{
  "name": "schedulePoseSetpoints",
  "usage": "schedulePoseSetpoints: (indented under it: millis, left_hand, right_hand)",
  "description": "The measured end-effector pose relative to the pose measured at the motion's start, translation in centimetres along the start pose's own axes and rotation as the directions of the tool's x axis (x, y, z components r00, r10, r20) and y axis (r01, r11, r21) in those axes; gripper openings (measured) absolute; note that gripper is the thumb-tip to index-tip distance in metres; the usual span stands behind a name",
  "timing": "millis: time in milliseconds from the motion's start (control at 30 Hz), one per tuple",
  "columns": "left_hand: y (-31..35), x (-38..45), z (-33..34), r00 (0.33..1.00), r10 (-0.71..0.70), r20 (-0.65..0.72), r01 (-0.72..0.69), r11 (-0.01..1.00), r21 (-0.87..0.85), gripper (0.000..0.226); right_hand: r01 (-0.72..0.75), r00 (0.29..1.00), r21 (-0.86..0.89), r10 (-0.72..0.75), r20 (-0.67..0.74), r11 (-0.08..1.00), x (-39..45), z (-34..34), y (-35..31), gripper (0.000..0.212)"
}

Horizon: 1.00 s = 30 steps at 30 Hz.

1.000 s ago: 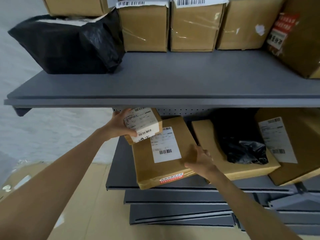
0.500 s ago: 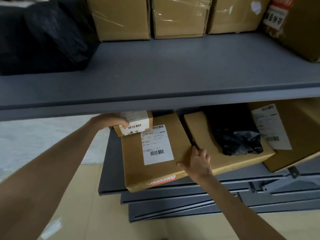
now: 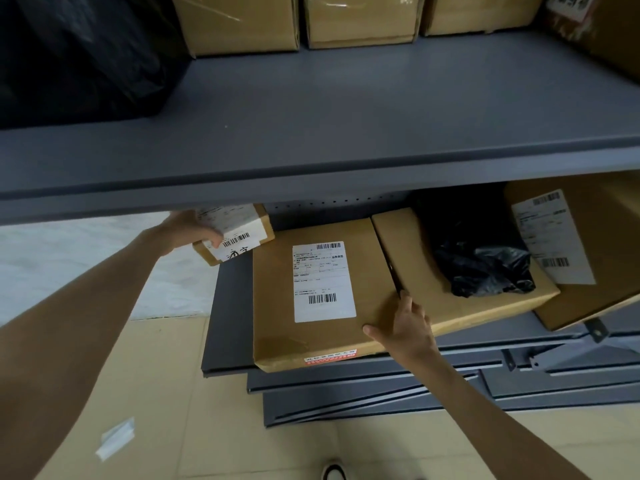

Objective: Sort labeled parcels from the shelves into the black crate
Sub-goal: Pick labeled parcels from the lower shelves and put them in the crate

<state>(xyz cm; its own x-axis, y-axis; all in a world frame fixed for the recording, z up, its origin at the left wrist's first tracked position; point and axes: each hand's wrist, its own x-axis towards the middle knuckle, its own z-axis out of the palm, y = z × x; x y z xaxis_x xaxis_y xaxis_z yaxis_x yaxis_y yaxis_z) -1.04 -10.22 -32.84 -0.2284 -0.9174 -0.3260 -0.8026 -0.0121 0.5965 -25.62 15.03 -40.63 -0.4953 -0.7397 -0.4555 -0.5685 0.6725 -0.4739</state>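
Observation:
My left hand (image 3: 188, 230) grips a small brown box (image 3: 239, 237) with white barcode labels, held just under the edge of the upper grey shelf (image 3: 311, 181). A large flat brown parcel (image 3: 277, 306) with a white shipping label lies on the lower grey shelf (image 3: 225, 323). My right hand (image 3: 405, 327) clasps that parcel's front right corner, thumb on its front edge, fingers in the gap beside it. No black crate shows in this view.
To the right lie another flat brown box (image 3: 415, 265), a crumpled black bag (image 3: 481, 265) on it, and a labeled brown box (image 3: 595, 244). The upper shelf carries several brown boxes (image 3: 360, 22) and a black bag (image 3: 86, 57). Cardboard (image 3: 173, 427) covers the floor.
The view dropped and moved closer to the shelves. My left hand carried the small box left and up off the flat parcel. My right hand stayed on the flat parcel's right corner.

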Motion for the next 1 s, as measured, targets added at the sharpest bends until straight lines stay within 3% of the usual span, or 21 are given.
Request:
schedulePoseSetpoints:
  millis: [167, 300, 633, 867, 1000]
  left_hand:
    - [-1.7, 0.0, -0.4, 1.0, -0.014, -0.006, 0.014, 0.999, 0.05, 0.094]
    - [-4.0, 1.1, -2.1, 0.998, -0.05, -0.024, 0.053, 0.992, 0.113, 0.085]
    - [-7.2, 3.6, 1.4, 0.993, -0.094, 0.07, 0.079, 0.977, 0.197, 0.106]
    - [-8.3, 4.8, 3.6, 0.995, -0.086, 0.045, 0.077, 0.98, 0.181, 0.105]
    - [-8.0, 5.2, 4.6, 0.993, -0.112, 0.038, 0.098, 0.959, 0.267, 0.106]
  right_hand:
    - [-0.044, 0.998, -0.035, 0.045, 0.038, 0.998, 0.0, -0.3, -0.4, 0.096]
    - [-0.075, 0.995, -0.055, 0.078, 0.061, 0.996, -0.1, -0.4, -0.7, 0.095]
    - [-0.094, 0.989, -0.092, 0.104, 0.102, 0.991, 0.2, -0.7, -0.8, 0.095]
    - [-0.069, 0.989, -0.035, 0.073, 0.129, 0.997, 0.9, -0.7, -0.6, 0.1]
    - [-0.057, 0.986, -0.036, 0.062, 0.156, 0.998, 1.6, -0.9, -1.0, 0.103]
